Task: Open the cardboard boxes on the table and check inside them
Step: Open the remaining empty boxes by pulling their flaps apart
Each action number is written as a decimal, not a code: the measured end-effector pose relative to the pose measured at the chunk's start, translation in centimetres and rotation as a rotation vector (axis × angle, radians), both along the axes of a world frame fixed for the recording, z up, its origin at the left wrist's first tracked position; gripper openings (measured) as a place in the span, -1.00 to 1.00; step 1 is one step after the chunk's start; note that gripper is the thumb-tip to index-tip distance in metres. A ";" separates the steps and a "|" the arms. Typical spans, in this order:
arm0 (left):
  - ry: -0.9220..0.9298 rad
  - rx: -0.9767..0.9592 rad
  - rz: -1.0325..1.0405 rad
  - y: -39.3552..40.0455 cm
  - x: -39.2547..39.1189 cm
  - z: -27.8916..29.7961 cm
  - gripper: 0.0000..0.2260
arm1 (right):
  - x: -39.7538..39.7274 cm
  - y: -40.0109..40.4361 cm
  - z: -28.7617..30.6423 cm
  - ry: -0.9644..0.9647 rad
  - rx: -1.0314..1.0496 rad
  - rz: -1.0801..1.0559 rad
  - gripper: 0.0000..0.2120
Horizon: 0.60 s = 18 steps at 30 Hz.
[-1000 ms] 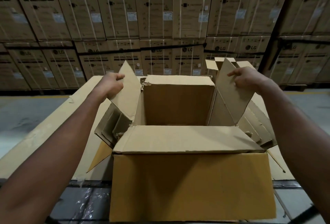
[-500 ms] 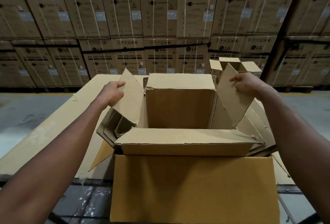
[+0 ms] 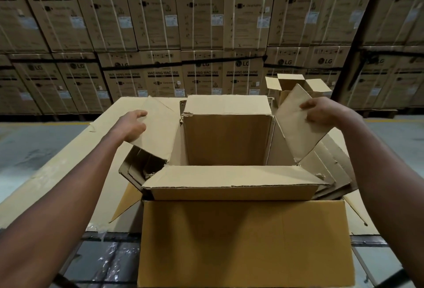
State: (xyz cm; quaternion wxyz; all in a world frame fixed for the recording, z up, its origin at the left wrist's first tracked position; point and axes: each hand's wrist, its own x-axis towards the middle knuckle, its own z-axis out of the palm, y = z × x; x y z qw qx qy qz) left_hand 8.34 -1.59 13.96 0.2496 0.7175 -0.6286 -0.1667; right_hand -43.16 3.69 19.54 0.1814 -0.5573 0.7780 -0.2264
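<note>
A large brown cardboard box (image 3: 243, 242) stands at the near edge of the table, its top open. My left hand (image 3: 132, 125) grips the left inner flap (image 3: 158, 131) and holds it tilted outward. My right hand (image 3: 321, 113) grips the right inner flap (image 3: 296, 127), which stands up and leans right. The near flap (image 3: 231, 180) lies folded over the front of the opening and the far flap (image 3: 227, 106) bends away. The inside is dark; its floor is hidden. A smaller open box (image 3: 291, 83) sits behind at the far right.
The table is covered with flat cardboard sheet (image 3: 52, 173). A wall of stacked washing machine cartons (image 3: 197, 24) fills the background. Grey floor (image 3: 27, 143) lies to the left, and plastic-wrapped material (image 3: 107, 262) shows below the table's near edge.
Both side flaps have been spread further outward and lowered by my hands. The left flap now leans flatter to the left. The view has shifted slightly closer and over the box.
</note>
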 end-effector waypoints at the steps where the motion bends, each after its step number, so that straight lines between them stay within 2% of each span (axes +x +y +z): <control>1: -0.026 -0.005 0.011 0.2 0.4 -0.1 -0.52 | -0.4 0.1 -0.1 0.013 0.008 0.005 -0.53; 8: -0.113 0.051 0.043 1.2 1.2 -1.3 -0.52 | -3.3 1.0 -2.8 0.063 0.075 -0.057 -0.49; 10: -0.216 0.038 0.063 1.9 0.6 -1.9 -0.51 | -3.7 1.4 -4.1 0.048 0.072 -0.091 -0.48; 12: -0.291 0.025 0.098 2.9 -0.1 -2.2 -0.50 | -4.3 1.6 -5.5 0.121 0.094 -0.139 -0.46; 14: -0.279 0.001 0.115 3.9 -0.7 -2.4 -0.53 | -4.4 2.2 -6.6 0.196 0.121 -0.160 -0.47; 18: -0.075 -0.145 0.024 6.4 -2.2 -1.6 -0.65 | -3.7 4.0 -7.8 0.020 0.035 -0.123 -0.59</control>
